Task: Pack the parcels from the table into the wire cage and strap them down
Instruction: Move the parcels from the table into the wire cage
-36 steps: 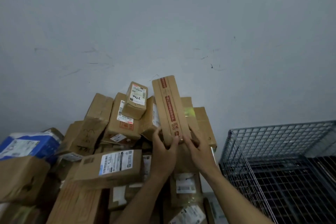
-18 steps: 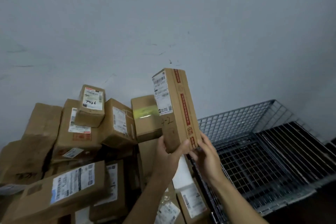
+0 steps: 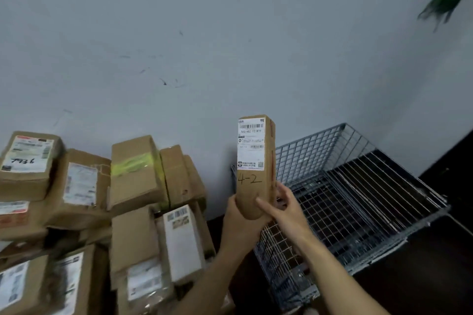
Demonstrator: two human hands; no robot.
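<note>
Parcel [image 3: 252,186] has swung rightward, now upright over the wire cage [image 3: 320,153] left edge, label facing camera; left hand [image 3: 236,222] wraps its base, right hand [image 3: 289,212] pinches its lower end; stacked boxes [image 3: 135,179] left of cage; grey wall [image 3: 230,46] behind cage

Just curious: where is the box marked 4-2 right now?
Head view, centre: the box marked 4-2 stands upright, its lower end held by left hand and right hand, between the parcel pile and the wire cage.

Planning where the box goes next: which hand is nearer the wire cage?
Right. The right hand holds the parcel on the side facing the wire cage; the left hand holds its far side.
</note>
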